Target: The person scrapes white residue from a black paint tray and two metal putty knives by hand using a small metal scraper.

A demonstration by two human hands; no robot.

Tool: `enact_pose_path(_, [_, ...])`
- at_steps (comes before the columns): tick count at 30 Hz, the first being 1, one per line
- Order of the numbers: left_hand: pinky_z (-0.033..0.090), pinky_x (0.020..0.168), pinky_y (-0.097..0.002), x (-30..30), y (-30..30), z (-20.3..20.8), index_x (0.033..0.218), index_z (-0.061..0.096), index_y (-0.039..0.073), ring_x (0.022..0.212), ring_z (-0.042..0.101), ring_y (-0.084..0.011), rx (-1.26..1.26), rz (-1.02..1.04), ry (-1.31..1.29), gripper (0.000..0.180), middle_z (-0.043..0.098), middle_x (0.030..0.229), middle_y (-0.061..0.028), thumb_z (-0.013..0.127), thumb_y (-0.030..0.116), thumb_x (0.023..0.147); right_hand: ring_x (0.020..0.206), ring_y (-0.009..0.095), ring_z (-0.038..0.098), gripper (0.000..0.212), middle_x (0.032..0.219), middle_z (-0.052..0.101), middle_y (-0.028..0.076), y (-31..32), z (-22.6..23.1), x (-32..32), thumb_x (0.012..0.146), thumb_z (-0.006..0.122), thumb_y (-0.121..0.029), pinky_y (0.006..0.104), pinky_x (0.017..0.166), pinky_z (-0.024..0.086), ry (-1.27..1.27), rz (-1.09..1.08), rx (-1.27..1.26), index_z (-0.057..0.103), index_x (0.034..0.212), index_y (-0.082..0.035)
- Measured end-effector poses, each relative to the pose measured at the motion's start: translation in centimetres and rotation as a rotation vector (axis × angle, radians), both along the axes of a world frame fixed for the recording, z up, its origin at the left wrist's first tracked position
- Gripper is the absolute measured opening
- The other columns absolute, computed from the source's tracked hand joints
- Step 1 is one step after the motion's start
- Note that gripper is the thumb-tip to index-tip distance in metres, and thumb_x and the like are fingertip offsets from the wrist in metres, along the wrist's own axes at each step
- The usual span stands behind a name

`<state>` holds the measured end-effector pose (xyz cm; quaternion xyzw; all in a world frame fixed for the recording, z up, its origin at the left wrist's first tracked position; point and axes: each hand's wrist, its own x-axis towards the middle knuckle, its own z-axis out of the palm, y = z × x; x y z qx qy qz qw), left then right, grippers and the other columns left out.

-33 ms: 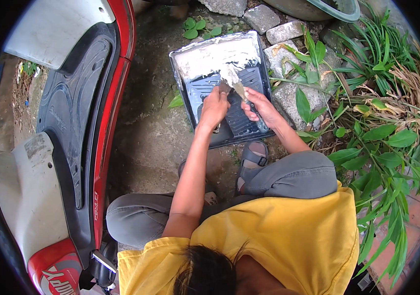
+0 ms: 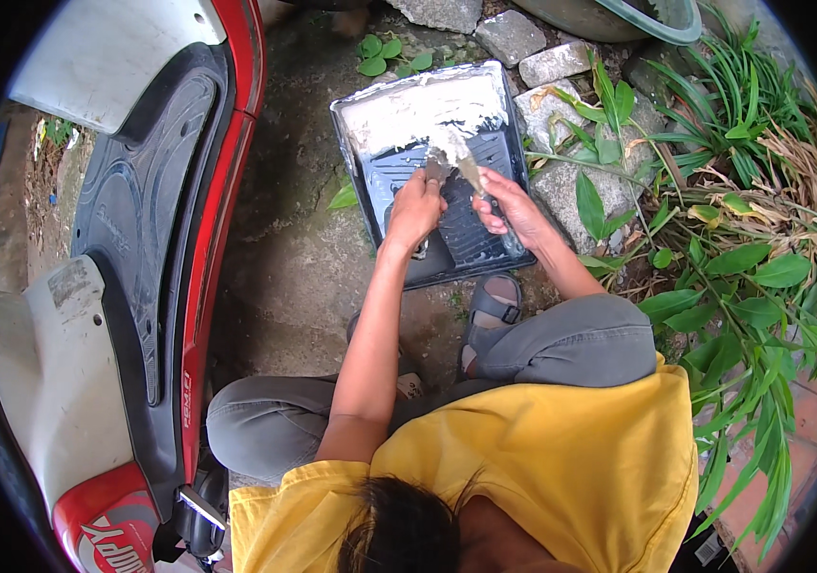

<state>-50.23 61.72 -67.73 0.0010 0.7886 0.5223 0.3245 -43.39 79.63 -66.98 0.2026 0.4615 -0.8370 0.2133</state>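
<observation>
A black paint tray (image 2: 359, 199) lies on the ground in front of me, with thick white paste (image 2: 408, 113) spread over its far end and its ribbed slope bare in places. My left hand (image 2: 415, 212) is closed round a putty knife (image 2: 436, 166), its handle mostly hidden by the fingers. In my right hand (image 2: 514, 214) is a second putty knife (image 2: 471, 170) with a dark handle, smeared with paste. The two blades come close together over the middle of the tray, and a white clump clings at their tips. Whether the blades touch I cannot tell.
A red and white motor scooter (image 2: 146, 220) stands close on my left. Broken stones (image 2: 557, 63) and leafy plants (image 2: 738, 258) border the tray on the right. At the top right is a large basin (image 2: 662, 29). My sandalled foot (image 2: 493, 310) is just below the tray.
Both hands stay almost in place. The blade tips have shifted slightly, and the white clump between them has changed shape a little.
</observation>
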Motion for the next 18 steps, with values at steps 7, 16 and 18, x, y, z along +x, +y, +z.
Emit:
enact_pose_path(7, [0.033,0.043,-0.0196,-1.0,-0.7,2.3,0.105,0.049,0.002,0.053,0.04,-0.0053,0.434,0.079,-0.463,0.018,0.05,0.069,-0.0006,0.038,0.015,0.098,0.049,0.006,0.045,0.037,0.071,0.051,0.0,1.9,0.9,-1.2,0.1,0.044,-0.026,0.0183,0.04,0.035,0.089,-0.033,0.222,0.042,0.133,-0.01])
enact_pose_path(16, [0.031,0.042,-0.0181,-1.4,-1.2,3.0,0.103,0.049,0.002,0.051,0.037,-0.0042,0.488,0.098,-0.451,0.016,0.048,0.069,0.0002,0.039,0.014,0.098,0.068,0.026,0.054,0.057,0.075,0.047,0.008,-0.6,0.0,-0.2,0.083,0.063,-0.008,0.0388,0.056,0.047,0.723,0.081,1.636,0.052,0.133,-0.035])
enact_pose_path(18, [0.031,0.039,-0.0194,-1.5,-1.1,2.9,0.1,0.05,0.001,0.048,0.038,-0.0049,0.503,0.102,-0.459,0.015,0.049,0.067,-0.0012,0.041,0.013,0.097,0.07,0.026,0.055,0.058,0.077,0.047,0.007,-0.8,0.3,0.5,0.083,0.063,-0.008,0.0388,0.057,0.047,0.679,0.127,1.664,0.051,0.134,-0.034])
